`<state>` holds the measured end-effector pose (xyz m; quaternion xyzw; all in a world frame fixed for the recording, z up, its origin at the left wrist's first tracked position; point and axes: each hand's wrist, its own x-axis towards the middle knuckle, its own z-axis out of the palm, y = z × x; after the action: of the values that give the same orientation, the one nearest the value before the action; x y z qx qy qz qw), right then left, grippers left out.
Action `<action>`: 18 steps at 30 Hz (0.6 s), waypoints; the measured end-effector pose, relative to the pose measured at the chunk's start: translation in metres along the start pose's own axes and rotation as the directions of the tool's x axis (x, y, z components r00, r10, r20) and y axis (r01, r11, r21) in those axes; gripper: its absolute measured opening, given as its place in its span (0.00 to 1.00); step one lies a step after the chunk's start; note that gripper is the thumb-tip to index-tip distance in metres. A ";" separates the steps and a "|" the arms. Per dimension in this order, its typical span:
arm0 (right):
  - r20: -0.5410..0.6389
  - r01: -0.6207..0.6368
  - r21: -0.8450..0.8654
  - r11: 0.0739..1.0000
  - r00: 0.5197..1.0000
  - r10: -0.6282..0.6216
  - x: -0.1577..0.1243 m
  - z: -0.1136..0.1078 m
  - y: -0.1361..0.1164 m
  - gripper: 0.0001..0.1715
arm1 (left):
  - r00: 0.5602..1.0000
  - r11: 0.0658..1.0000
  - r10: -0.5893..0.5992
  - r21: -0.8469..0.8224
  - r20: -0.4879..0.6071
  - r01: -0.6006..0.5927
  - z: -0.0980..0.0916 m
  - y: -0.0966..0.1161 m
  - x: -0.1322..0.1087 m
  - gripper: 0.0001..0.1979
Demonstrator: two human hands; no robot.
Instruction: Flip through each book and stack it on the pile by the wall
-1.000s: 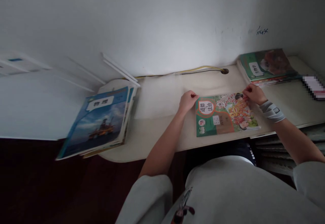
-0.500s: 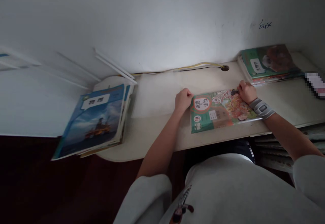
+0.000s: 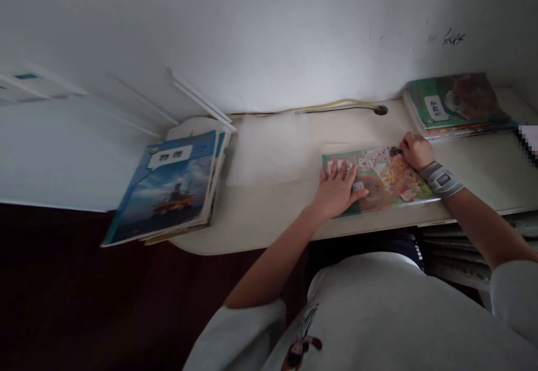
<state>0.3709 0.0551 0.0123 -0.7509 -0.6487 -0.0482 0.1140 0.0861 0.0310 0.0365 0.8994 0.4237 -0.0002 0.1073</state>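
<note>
A colourful green textbook lies flat on the cream desk in front of me. My left hand rests flat on the book's left part, fingers stretched out. My right hand, with a grey band on the wrist, is curled at the book's far right corner; whether it pinches the corner I cannot tell.
A stack of books with a blue cover on top overhangs the desk's left end. Another stack with a green cover sits at the back right. A cable runs along the wall to a hole. More books lie under the desk at right.
My left hand moved from the book's far left corner onto its cover and opened flat. The right hand stayed at the far right corner.
</note>
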 end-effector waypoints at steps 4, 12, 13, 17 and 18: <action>0.009 0.030 0.034 0.999 1.000 -0.030 -0.004 -0.003 0.004 0.13 | 0.999 0.999 -0.039 0.026 -0.015 0.039 0.025 0.004 -0.012 0.38; 0.008 -0.024 0.062 0.998 1.000 0.024 -0.002 -0.001 0.007 0.13 | 0.986 0.997 -0.047 0.052 -0.158 0.056 0.029 0.008 -0.014 0.31; 0.006 -0.027 0.053 0.998 1.000 0.027 -0.003 -0.001 0.006 0.14 | 0.987 0.997 -0.025 0.065 -0.161 0.036 0.028 0.012 -0.015 0.30; -0.002 -0.025 0.041 0.999 1.000 0.025 -0.006 -0.003 0.003 0.15 | 0.985 0.990 0.138 0.047 -0.102 -0.133 0.029 0.039 -0.014 0.30; -0.003 -0.029 0.046 0.999 1.000 0.030 -0.007 -0.002 0.003 0.15 | 0.979 0.985 0.175 0.032 -0.101 -0.172 0.031 0.047 -0.012 0.32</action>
<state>0.3730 0.0476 0.0126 -0.7575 -0.6383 -0.0331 0.1333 0.1173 -0.0133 0.0160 0.9329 0.3487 0.0510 0.0746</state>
